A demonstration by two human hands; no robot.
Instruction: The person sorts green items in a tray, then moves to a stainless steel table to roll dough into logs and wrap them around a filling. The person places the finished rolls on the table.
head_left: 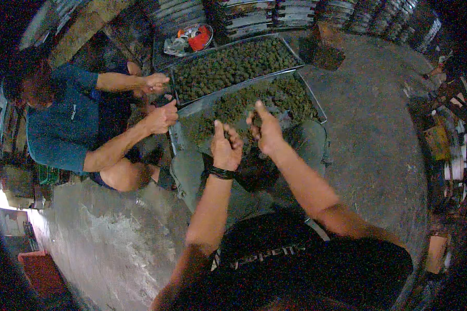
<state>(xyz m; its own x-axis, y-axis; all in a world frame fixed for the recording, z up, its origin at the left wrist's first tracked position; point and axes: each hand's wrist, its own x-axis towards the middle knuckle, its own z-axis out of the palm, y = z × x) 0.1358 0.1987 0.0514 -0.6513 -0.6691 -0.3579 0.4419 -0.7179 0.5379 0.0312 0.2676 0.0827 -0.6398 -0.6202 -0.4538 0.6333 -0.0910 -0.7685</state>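
Observation:
My left hand (226, 147), with dark bands at the wrist, is over the near edge of a shallow tray (191, 110). Its fingers are curled in and its thumb points up. To its right, my right hand (266, 128) is held much the same way, fingers bent and thumb raised. Whatever either hand pinches is too small and grainy to make out. Loose dark green clumps (290, 98) lie in this tray, heaped mostly toward its far and right side. Just beyond, a second metal-rimmed tray (294, 49) is packed with small roundish green clumps (233, 67).
At the left sits a co-worker in a teal shirt (62, 124), both hands (163, 116) close to the trays' left ends. A round dish (208, 36) with red and clear plastic items stands behind. A brown box (329, 54) is at the far right, a red crate (41, 272) lower left.

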